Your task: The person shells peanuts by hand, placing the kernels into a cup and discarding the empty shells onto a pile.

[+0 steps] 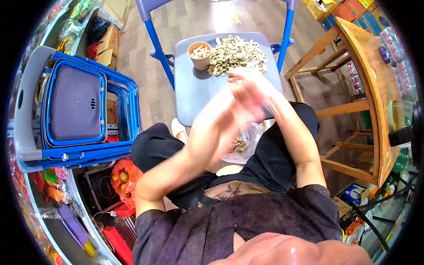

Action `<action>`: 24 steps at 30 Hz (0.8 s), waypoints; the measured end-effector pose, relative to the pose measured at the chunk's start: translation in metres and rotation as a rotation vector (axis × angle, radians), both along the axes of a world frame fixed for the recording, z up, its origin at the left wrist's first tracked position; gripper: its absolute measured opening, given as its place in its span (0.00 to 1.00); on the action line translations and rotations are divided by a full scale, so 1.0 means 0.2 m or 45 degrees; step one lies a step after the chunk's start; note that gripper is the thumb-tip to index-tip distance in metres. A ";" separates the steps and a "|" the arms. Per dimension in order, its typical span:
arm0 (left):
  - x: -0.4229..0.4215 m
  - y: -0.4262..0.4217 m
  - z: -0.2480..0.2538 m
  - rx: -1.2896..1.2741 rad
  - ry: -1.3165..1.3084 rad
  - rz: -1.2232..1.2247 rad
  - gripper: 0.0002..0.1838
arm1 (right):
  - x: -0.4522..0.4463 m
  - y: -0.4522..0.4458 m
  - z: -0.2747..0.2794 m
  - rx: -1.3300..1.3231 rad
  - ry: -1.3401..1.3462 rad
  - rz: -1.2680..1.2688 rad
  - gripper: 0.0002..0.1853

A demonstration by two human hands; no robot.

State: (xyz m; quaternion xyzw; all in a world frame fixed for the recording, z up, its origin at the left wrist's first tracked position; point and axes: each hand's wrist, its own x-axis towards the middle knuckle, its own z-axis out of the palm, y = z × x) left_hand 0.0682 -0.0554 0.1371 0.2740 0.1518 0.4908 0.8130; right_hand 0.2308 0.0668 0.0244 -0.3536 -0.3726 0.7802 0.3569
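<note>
My left hand [236, 106] and my right hand [252, 84] come together over the near edge of a grey chair seat [190, 99]. Both are smeared by motion and overlap, so their fingers and anything in them cannot be made out. Just beyond my right hand lies a heap of unshelled peanuts [236, 53]. To its left stands a paper cup [200, 62] filled with shelled peanuts [199, 51]. Below my hands, between my legs, a clear plastic bag [251, 143] holds brownish pieces, possibly peanuts or shells [238, 145].
Folded blue-framed chairs [77, 104] lean at the left. A wooden table [366, 88] stands at the right. Shelves with packaged goods line the left edge, and a red bag [126, 181] with round yellowish items sits below. Boxes [353, 11] are stacked at the upper right.
</note>
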 end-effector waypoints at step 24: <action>-0.07 0.64 -0.59 0.340 0.847 0.305 0.07 | -0.03 0.08 -0.02 -0.102 0.179 0.067 0.16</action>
